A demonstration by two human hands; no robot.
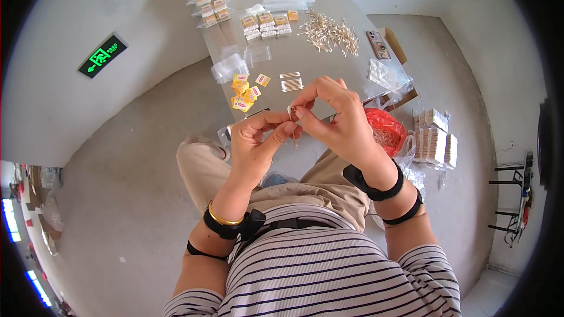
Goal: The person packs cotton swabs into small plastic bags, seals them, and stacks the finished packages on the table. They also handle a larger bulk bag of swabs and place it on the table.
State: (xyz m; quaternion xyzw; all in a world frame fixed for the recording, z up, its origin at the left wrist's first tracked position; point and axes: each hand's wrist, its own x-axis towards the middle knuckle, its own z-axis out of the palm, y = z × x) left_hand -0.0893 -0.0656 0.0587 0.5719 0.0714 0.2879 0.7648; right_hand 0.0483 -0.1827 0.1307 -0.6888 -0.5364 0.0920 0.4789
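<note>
Seen from the hands, a swab row (292, 85) lay on the table (335, 67) at twelve o'clock, a swab heap (329, 33) at one, yellow cards (242, 94) at ten, a red bag (395, 123) at three. Thumb and forefinger nearly meeting, the left hand (257, 134) and right hand (335, 116) pinched what looked like a swab (290, 109) between them, fingertips hiding its middle.

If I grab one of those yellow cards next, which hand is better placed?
Probably the left hand: it is nearer the yellow cards, with the right hand farther off to their right. Both are close together at a small item I can't identify.
</note>
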